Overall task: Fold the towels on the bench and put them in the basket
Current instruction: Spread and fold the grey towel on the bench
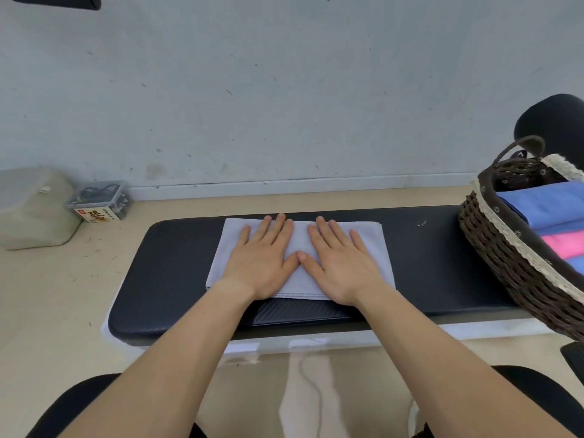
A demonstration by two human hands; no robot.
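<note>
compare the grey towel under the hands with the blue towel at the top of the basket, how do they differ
The grey towel is pale grey; the blue towel is bright blue. The grey towel lies flat on the bench with the left hand and right hand pressed on it; the blue towel sits untouched in the basket. Both look folded.

Long black padded bench (177, 267): folded pale grey towel (373, 248) mid-bench, dark woven wicker basket (493, 248) right of towel.
</note>
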